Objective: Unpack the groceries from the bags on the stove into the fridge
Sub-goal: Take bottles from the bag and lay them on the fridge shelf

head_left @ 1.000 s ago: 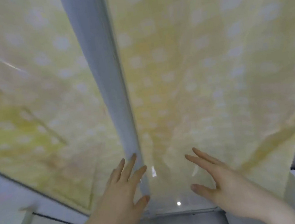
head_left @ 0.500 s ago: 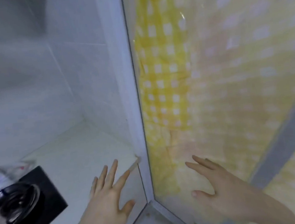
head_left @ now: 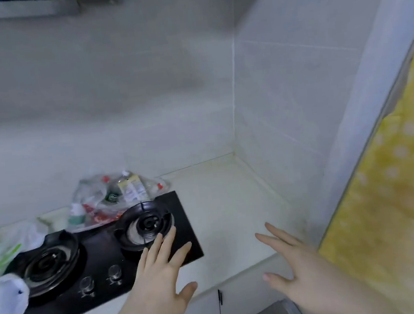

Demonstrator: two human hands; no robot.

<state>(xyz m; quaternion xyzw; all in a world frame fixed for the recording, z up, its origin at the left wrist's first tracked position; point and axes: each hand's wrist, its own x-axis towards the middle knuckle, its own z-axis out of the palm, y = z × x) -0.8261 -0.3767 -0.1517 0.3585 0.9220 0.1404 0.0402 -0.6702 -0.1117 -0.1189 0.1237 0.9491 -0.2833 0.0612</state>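
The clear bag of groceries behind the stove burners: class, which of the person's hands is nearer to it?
Left. The left hand hovers over the stove's front right corner, just in front of the clear bag of groceries. The right hand is over the bare counter, farther right.

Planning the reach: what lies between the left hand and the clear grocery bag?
In the head view, the right burner of the black stove lies between the left hand and the clear grocery bag.

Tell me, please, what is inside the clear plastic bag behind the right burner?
Through the clear plastic bag show a pale labelled carton, a dark green item and red packaging. Anything beneath these is covered, and the blur hides the labels.
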